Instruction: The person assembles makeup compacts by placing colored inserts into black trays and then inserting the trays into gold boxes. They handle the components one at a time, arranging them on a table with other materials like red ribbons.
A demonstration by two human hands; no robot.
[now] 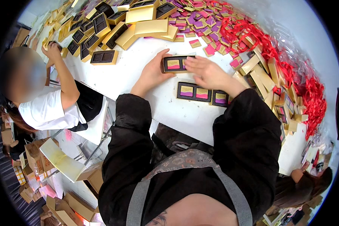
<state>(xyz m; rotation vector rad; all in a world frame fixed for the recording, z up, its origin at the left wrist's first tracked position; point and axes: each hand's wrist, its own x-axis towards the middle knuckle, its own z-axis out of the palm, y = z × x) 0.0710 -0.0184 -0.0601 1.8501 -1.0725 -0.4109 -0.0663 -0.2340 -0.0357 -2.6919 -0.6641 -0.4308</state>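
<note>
My left hand (154, 71) grips the left end of a small gold-sided box (168, 70) with a black insert, its thumb along the near edge. A gold-and-pink square packet (173, 64) lies in the box's left compartment. Stretched out over the right compartment are the fingers of my right hand (205, 71), touching a mostly covered purple packet (184, 63). Closer to me, a second box (194, 99) holds one purple and one pink packet. Beside it, another box (219, 104) shows a purple packet and is partly hidden under my right forearm.
Empty gold boxes (104, 57) with black inserts pile up at the far left, with gold lids (150, 28) behind. Loose packets (199, 22) cover the far table; red ribbons (315, 100) and more lids heap at right. A co-worker (49, 109) sits left, a hand on a box.
</note>
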